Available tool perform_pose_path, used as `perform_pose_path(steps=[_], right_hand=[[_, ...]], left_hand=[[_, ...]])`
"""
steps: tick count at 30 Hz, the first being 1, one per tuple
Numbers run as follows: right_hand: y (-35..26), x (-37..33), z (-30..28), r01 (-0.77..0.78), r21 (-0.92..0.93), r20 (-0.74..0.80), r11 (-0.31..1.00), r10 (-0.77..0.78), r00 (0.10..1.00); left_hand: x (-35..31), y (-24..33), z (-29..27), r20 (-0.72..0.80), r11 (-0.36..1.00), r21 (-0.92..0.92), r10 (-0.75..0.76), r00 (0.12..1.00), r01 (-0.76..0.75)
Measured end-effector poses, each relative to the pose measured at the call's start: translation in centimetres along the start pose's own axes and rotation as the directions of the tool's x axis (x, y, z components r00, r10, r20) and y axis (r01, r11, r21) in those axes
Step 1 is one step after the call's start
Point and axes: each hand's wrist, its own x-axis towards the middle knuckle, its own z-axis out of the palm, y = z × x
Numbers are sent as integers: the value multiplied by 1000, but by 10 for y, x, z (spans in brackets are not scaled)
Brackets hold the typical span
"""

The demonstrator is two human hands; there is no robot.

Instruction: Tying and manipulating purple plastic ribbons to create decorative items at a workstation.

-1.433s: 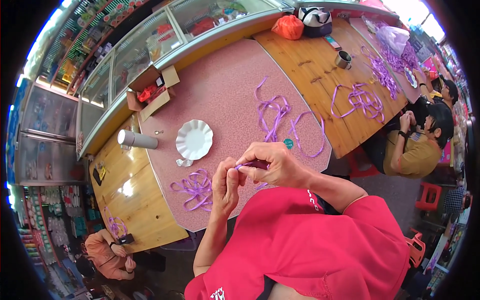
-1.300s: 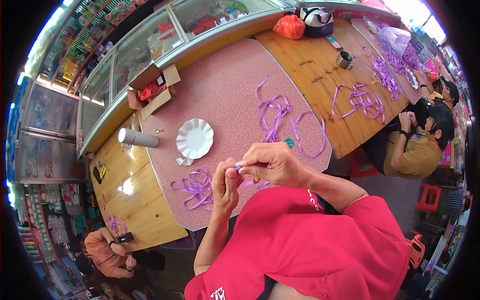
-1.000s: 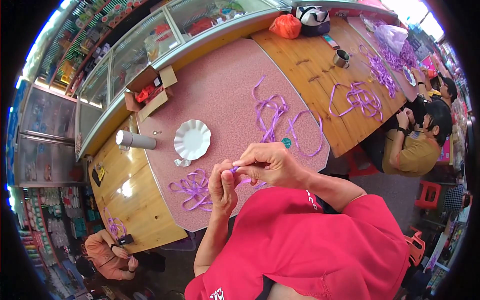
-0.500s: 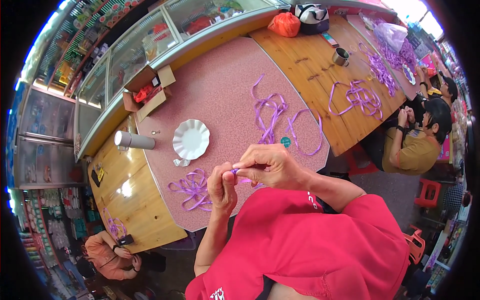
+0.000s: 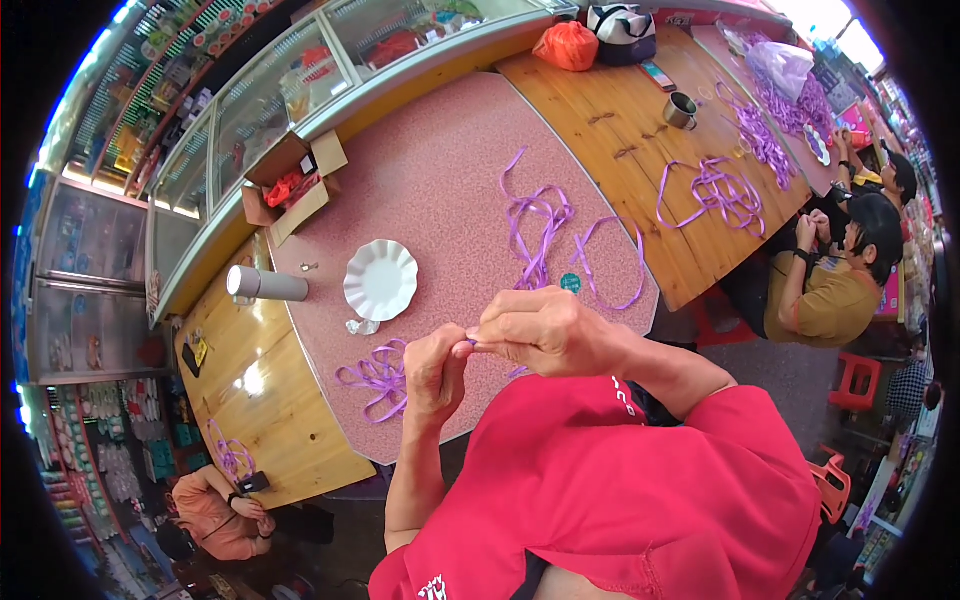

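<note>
Above the near edge of the pink table, my left hand (image 5: 436, 372) and my right hand (image 5: 545, 328) meet at their fingertips, both closed in a pinch. Between them a small bit of purple ribbon (image 5: 471, 343) shows; the rest of what they hold is covered by the fingers. A tangle of the same ribbon (image 5: 372, 384) lies on the table beside my left hand. Beyond my right hand lie a long looped ribbon (image 5: 540, 225) and another loop (image 5: 640, 262) near the table's right edge.
A white scalloped plate (image 5: 381, 281), a grey flask (image 5: 275, 284) and crumpled clear wrap (image 5: 362, 327) stand left of centre. Behind them sits an open carton (image 5: 315, 190). A metal mug (image 5: 680, 111) and more ribbon (image 5: 712, 195) are at right. Other people (image 5: 825, 270) sit at both sides.
My hands stay together at nearly the same spot. The right hand's fingers have curled in more, and less purple ribbon shows between the hands. The left hand has shifted slightly left.
</note>
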Motion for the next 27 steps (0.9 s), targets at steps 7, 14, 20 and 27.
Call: perform_pose_path(steps=[7, 14, 20, 27], right_hand=[[2, 3, 6, 37, -83, -16, 996, -39, 999], [32, 4, 29, 59, -40, -182, 997, -65, 981], [39, 6, 37, -131, 275, -165, 952, 181, 970], [33, -1, 34, -188, 308, -120, 933, 234, 965]], left_hand=[[-5, -4, 10, -42, 986, -133, -109, 993, 103], [-2, -8, 10, -26, 900, -325, -317, 948, 291], [-10, -10, 4, 103, 634, -656, -462, 881, 409], [-11, 0, 5, 26, 779, -519, -397, 917, 352]])
